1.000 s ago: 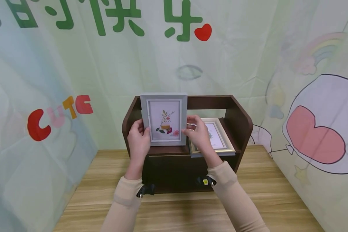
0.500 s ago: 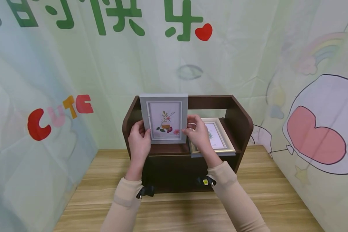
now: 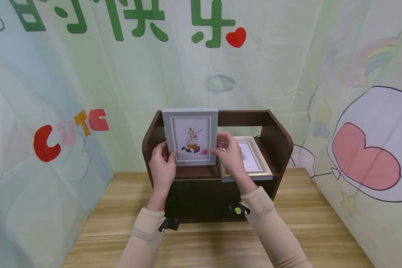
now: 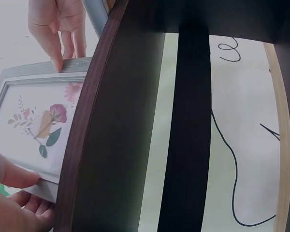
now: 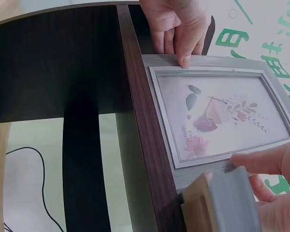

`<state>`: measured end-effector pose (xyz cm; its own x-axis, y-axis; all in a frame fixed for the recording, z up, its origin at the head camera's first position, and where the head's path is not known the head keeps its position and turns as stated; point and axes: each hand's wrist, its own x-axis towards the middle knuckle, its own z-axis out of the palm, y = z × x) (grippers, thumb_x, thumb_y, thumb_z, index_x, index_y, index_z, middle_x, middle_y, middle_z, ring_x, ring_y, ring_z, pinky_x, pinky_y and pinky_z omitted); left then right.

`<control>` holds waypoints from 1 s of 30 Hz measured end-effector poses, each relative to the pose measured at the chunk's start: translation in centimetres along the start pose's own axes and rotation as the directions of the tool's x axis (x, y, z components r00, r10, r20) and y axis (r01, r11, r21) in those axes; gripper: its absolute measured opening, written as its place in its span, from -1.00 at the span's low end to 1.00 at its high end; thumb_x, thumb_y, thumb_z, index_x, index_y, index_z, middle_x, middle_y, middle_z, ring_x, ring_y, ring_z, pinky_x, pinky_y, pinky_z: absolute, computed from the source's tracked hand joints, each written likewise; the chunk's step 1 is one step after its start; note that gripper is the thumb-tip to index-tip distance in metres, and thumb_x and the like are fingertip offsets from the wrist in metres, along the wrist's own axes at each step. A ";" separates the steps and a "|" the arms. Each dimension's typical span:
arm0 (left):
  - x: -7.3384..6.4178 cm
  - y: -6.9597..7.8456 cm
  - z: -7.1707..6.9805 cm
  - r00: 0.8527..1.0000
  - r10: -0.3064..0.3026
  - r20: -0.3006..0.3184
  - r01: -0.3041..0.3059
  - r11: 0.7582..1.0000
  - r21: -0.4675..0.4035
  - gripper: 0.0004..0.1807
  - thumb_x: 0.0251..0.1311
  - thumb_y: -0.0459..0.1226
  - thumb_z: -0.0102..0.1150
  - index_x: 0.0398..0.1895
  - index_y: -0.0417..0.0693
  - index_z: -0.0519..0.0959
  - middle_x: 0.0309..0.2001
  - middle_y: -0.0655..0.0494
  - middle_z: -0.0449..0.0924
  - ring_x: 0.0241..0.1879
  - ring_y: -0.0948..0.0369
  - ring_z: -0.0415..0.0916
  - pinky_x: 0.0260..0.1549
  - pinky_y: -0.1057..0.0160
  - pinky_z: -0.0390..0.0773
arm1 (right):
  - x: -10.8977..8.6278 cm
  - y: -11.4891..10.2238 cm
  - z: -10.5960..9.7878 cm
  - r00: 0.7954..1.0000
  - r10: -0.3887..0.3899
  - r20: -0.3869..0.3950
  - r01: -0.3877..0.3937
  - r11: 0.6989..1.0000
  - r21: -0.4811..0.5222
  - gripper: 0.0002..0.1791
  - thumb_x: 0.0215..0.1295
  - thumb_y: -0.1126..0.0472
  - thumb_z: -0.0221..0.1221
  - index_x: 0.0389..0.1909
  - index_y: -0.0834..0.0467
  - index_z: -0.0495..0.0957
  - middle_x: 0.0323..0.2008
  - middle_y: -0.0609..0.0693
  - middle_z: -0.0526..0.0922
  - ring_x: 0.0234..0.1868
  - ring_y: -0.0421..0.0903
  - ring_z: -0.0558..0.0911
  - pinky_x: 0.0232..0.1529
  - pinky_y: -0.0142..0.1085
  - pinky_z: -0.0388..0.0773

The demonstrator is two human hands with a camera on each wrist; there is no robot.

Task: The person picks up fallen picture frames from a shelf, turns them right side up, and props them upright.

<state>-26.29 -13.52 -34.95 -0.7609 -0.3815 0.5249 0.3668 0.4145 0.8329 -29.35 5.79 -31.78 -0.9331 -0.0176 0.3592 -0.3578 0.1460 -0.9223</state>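
Note:
A grey photo frame (image 3: pixel 194 139) with a pressed-flower picture stands upright at the left half of the dark brown shelf (image 3: pixel 194 197). My left hand (image 3: pixel 163 165) grips its left edge, thumb on the front and fingers behind. On the opposite edge, my right hand (image 3: pixel 230 153) pinches the frame low down, thumb in front. Both wrist views show the two thumbs pressing the frame's border, as on the grey border (image 5: pixel 222 60) in the right wrist view. Beside it, a cream-and-gold photo frame (image 3: pixel 264 167) lies face up, partly hidden by my right hand.
The shelf has raised side panels (image 3: pixel 277 143) and a back rail (image 3: pixel 242 118). It stands on a wood-grain table (image 3: pixel 308 212). A printed cloth backdrop (image 3: pixel 120 85) hangs close behind and along both sides.
The grey frame's lower edge has shifted slightly back into the shelf, and the frame's lean has changed a little. Both hands keep their hold on it. The cream-and-gold frame stays put.

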 end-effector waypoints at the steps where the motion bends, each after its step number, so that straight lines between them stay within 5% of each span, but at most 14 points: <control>1: 0.0 0.0 0.0 1.000 0.003 -0.003 -0.003 1.000 -0.001 -0.62 0.21 -0.42 0.15 0.11 -0.28 0.45 -0.02 -0.18 0.47 -0.02 -0.02 0.53 -0.02 0.05 0.57 | 0.0 0.0 -0.1 1.000 0.004 0.001 -0.004 1.000 -0.001 -0.48 0.06 0.52 0.25 0.10 0.31 0.40 0.04 0.25 0.56 0.06 0.11 0.57 0.10 -0.13 0.54; 19: -1.1 -0.6 0.1 0.994 0.083 -0.074 -0.082 0.996 0.019 -0.68 0.15 -0.33 0.26 -0.04 -0.29 0.53 -0.14 -0.14 0.53 -0.18 0.01 0.58 -0.18 0.07 0.62 | -0.6 -0.4 -1.8 0.996 -0.087 -0.009 0.086 0.993 -0.082 -0.46 0.08 0.32 0.35 0.12 0.26 0.48 0.10 0.17 0.59 0.13 0.03 0.58 0.20 -0.12 0.46; 30: -2.1 -1.6 0.6 0.964 0.211 -0.160 -0.210 0.977 0.022 -0.67 0.07 -0.26 0.35 -0.14 -0.26 0.58 -0.23 -0.09 0.56 -0.26 0.11 0.59 -0.25 0.13 0.64 | -1.0 -0.6 -2.4 0.991 -0.134 -0.025 0.131 0.986 -0.099 -0.46 0.10 0.28 0.34 0.14 0.27 0.47 0.10 0.19 0.57 0.14 0.03 0.56 0.21 -0.12 0.45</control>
<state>-25.64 -12.87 -37.49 -0.5709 -0.4123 0.7100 0.5068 0.5034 0.6998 -28.12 8.12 -31.29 -0.8753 -0.0124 0.4833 -0.4719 0.2392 -0.8486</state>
